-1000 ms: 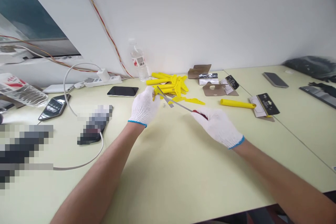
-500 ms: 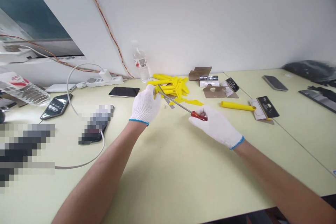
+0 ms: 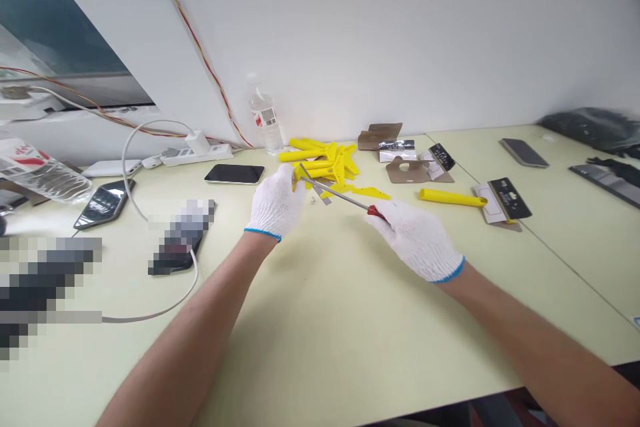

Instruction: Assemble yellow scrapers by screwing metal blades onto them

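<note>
Yellow plastic handle [image 3: 299, 173] gripped in left gloved hand [image 3: 276, 203], fingers closed round it, metal blade [image 3: 323, 193] projecting. Red-handled screwdriver [image 3: 375, 211] pinched in right gloved hand [image 3: 415, 240], tip at handle. Small metal bit [image 3: 313, 200] on desk [image 3: 350, 320]. Yellow parts heap [image 3: 325, 160] not yet worked; separate yellow tube [image 3: 453, 197] lying right.

White wall [image 3: 380, 33], joined pale yellow tables [image 3: 575, 260], red-yellow wire [image 3: 195, 47]

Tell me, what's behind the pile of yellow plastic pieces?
Behind the pile of yellow plastic pieces is a white wall, with a clear plastic bottle standing to the left. The tabletop beneath the pile is covered.
</note>
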The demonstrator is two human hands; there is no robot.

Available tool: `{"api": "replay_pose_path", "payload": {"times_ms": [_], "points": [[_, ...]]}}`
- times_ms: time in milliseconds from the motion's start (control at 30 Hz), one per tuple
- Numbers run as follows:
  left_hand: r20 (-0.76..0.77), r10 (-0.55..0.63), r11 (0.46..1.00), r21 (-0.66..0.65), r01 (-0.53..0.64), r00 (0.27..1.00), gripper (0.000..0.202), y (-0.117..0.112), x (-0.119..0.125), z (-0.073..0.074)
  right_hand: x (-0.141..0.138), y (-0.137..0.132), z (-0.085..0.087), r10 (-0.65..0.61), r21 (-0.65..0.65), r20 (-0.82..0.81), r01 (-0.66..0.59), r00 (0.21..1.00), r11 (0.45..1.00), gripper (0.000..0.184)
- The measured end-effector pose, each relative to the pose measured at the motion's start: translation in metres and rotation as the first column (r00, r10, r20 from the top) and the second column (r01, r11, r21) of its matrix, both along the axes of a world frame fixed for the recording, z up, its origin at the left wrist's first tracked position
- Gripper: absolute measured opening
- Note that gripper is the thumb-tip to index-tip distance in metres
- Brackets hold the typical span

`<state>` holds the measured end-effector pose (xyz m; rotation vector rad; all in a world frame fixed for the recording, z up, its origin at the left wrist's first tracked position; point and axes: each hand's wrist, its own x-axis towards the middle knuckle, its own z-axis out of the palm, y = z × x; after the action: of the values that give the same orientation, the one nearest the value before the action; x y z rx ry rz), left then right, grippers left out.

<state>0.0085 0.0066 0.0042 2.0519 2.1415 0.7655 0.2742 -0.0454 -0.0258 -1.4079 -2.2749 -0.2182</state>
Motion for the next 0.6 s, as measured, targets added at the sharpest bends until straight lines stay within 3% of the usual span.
{"api": "replay_pose_path", "payload": {"times_ms": [200,500,600], "points": [[-0.051,0.013,1.000,-0.015,-0.013,0.999,0.014,0.000,0.004,-0.001,0.002,0.001,0.012,0.016,-0.209,-0.113,-0.039,0.994,0.977,0.038],[-0.092,-0.024,1.000,0.004,0.024,0.996,0.013,-0.001,0.005,0.001,0.005,0.001,0.033,-0.060,-0.539,-0.294,-0.114,0.954,0.834,0.046],[-0.086,-0.012,1.000,-0.012,0.011,0.996,0.014,-0.002,0.005,0.005,0.004,0.003,0.027,-0.093,-0.532,-0.298,-0.085,0.950,0.842,0.049]]}}
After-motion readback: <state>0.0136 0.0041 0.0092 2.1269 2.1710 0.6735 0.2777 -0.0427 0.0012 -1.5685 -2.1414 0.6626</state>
